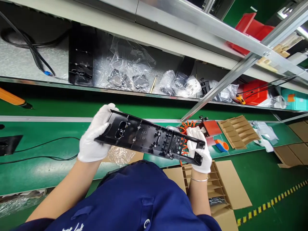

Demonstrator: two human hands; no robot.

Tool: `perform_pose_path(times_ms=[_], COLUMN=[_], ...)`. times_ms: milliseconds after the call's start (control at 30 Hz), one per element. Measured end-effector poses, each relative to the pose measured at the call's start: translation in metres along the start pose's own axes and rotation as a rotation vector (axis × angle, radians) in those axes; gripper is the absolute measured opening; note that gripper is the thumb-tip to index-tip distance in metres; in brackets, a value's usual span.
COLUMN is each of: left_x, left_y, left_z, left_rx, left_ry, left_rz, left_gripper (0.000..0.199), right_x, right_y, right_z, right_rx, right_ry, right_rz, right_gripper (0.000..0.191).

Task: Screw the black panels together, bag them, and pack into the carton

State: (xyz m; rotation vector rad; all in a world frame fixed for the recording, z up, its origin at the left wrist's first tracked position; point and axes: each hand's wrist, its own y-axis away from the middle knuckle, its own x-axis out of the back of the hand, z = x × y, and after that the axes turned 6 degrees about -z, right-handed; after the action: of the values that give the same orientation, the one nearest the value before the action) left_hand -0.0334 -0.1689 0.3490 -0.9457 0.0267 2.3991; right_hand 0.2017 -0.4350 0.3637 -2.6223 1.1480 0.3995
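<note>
A long black plastic housing (150,138) is held up in front of my body, its ribbed inner side facing me. My left hand (95,138), in a white glove, grips its wider left end, with the thumb over the near edge. Around the narrower right end closes my right hand (202,157), also gloved in white. Part of that hand shows through the opening there. The housing tilts down to the right, above the green bench (48,170). Crumpled clear plastic wrap (120,155) lies below it, on a piece of cardboard.
Bagged parts (130,78) and a pen (153,84) sit on the shelf ahead. A slanted metal post (223,86) stands at the right. Right of me are a coiled orange hose (189,124), a cardboard divider (238,131) and an open divided carton (232,186).
</note>
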Motion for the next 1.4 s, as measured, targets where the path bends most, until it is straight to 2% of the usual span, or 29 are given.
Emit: perform_pose_path(times_ms=[133, 433, 633, 833, 1100, 1300, 1400], left_x=[-0.006, -0.017, -0.016, -0.021, -0.035, -0.043, -0.037], left_y=[0.008, 0.011, 0.011, 0.01, 0.009, 0.008, 0.008], left_z=[0.002, 0.005, 0.007, 0.01, 0.016, 0.02, 0.018], left_rx=[-0.009, 0.039, 0.06, 0.069, 0.002, -0.007, 0.01], left_ry=[-0.003, -0.081, -0.091, -0.126, -0.187, -0.222, -0.222], left_rz=[-0.056, 0.012, -0.014, -0.006, 0.045, 0.045, 0.049], left_gripper=[0.049, 0.054, 0.059, 0.056, 0.04, 0.037, 0.04], right_x=[0.006, 0.003, 0.007, 0.005, -0.004, -0.006, -0.01], right_y=[0.002, 0.001, 0.001, 0.002, 0.007, 0.008, 0.009], right_z=[-0.008, -0.015, -0.014, -0.013, -0.02, -0.024, -0.028], right_rx=[0.049, 0.015, 0.007, -0.007, 0.003, -0.018, -0.017], right_ry=[0.0, 0.018, 0.013, -0.025, -0.01, -0.022, -0.057], right_rz=[0.015, 0.07, 0.058, 0.119, 0.024, 0.02, 0.008], right_gripper=[0.063, 0.059, 0.058, 0.058, 0.057, 0.06, 0.06])
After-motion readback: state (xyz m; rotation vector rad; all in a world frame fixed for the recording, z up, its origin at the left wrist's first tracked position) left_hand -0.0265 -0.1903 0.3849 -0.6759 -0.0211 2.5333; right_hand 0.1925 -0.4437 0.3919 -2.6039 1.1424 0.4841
